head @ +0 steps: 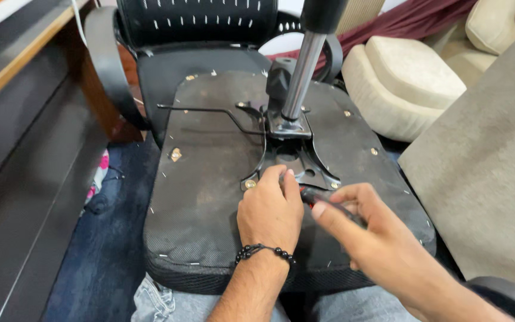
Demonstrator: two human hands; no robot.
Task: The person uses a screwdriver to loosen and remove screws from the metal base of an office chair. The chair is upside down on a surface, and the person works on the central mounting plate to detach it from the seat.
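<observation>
At frame centre, a screwdriver (323,198) is gripped in the right hand (377,238), left hand (271,209) fingers pinched at its tip on the upturned chair seat (210,197); tip is best kept square to the mounting plate (296,158) bolt.

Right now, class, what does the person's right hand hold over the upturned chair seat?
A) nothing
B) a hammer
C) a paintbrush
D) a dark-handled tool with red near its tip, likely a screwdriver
D: the right hand grips a dark-handled tool with red near its tip, pointed at the metal bracket, beside the left hand.
</observation>
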